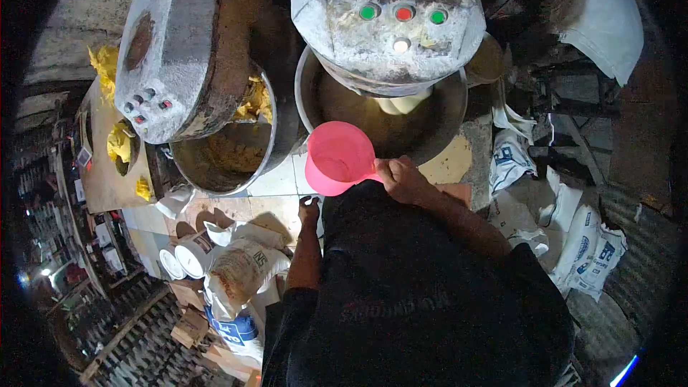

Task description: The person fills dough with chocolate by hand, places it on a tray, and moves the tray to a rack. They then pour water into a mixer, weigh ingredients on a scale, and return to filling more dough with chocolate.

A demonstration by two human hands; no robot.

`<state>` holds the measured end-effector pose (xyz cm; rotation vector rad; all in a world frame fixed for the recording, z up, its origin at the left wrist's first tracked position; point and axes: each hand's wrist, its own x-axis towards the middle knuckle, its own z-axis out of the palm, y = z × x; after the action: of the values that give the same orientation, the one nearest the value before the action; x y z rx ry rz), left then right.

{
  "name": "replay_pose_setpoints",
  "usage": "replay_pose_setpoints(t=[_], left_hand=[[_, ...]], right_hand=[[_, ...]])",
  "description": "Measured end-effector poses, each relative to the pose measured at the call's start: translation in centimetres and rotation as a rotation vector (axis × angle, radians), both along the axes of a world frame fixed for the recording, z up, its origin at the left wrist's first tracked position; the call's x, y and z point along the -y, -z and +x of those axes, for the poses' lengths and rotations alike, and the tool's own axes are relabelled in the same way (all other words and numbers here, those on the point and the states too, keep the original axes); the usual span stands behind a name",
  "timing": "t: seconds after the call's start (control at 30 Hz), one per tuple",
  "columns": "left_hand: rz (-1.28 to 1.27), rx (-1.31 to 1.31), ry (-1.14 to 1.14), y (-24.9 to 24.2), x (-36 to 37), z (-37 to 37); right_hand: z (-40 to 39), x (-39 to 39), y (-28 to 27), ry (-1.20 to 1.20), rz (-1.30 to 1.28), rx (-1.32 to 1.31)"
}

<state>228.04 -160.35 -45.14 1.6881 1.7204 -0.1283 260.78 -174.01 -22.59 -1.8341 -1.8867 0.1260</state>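
Observation:
My right hand (403, 180) grips the handle of a pink plastic dipper (340, 154), its wide mouth facing up. The dipper is in front of the near rim of a large metal mixer bowl (309, 93). Pale dough (401, 102) shows in that bowl, under the mixer head (390, 36) with its green and red buttons. Whether the dipper holds liquid is hard to see. Low beside my body, my left hand (309, 211) has curled fingers near a small white patch; what they hold, if anything, I cannot make out.
Left stands a second mixer (168, 50) over a bowl (269, 154) with yellow residue. Yellow plastic lies on a wooden table (107, 179). White buckets (193, 256) and stuffed sacks (247, 269) crowd the left floor; more white sacks (591, 251) lie on the right.

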Motion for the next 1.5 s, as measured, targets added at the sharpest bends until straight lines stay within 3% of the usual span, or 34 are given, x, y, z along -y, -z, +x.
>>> replay_pose_setpoints(t=[0.03, 0.13, 0.23, 0.33, 0.43, 0.63, 0.7, 0.83, 0.97, 1.03, 1.13, 1.37, 1.5], left_hand=[[-0.011, 0.009, 0.002, 0.2, -0.1, -0.1], [-0.032, 0.039, 0.006, 1.3, -0.4, -0.7], [-0.043, 0.04, -0.013, 0.9, -0.6, -0.4], [-0.083, 0.019, -0.054, -1.2, -0.8, 0.5], [-0.101, 0.01, -0.049, -1.4, -0.9, 0.5], [-0.141, -0.023, -0.035, -1.4, -1.3, 0.5], [-0.14, -0.045, 0.007, -2.1, -1.3, 0.9], [-0.184, -0.024, -0.048, -2.4, -1.3, 0.8], [-0.152, -0.01, -0.037, -1.4, -1.2, 0.2], [-0.137, -0.024, -0.01, -1.5, -1.1, 0.3], [-0.152, -0.055, 0.032, -2.6, -1.1, 0.6], [-0.132, -0.077, 0.037, -1.4, -1.2, -0.2], [-0.115, -0.117, 0.06, -2.1, -1.3, 0.1]], right_hand=[[0.1, -0.1, -0.1, 0.015, 0.039, 0.005], [0.2, -0.2, 0.0, 0.036, -0.335, -0.301], [0.1, -0.4, 0.2, 0.03, -0.022, -0.075], [-0.1, -0.7, 1.1, 0.061, -0.077, -0.114], [0.0, -0.9, 0.7, 0.1, -0.4, -0.355], [-0.6, -0.9, 1.8, 0.088, -0.139, -0.163], [-0.4, -1.3, -0.2, 0.148, -0.324, -0.329], [-0.7, -1.4, -0.3, 0.187, -0.357, -0.366], [0.1, -2.2, -0.3, 0.138, -0.61, -0.548], [-0.2, -1.6, 2.3, 0.109, -0.562, -0.472], [-0.9, -1.0, 4.2, 0.103, -0.138, -0.289], [-0.7, -1.2, 2.1, 0.164, -0.281, -0.52], [-0.7, -1.0, 2.8, 0.11, -0.221, -0.401]])
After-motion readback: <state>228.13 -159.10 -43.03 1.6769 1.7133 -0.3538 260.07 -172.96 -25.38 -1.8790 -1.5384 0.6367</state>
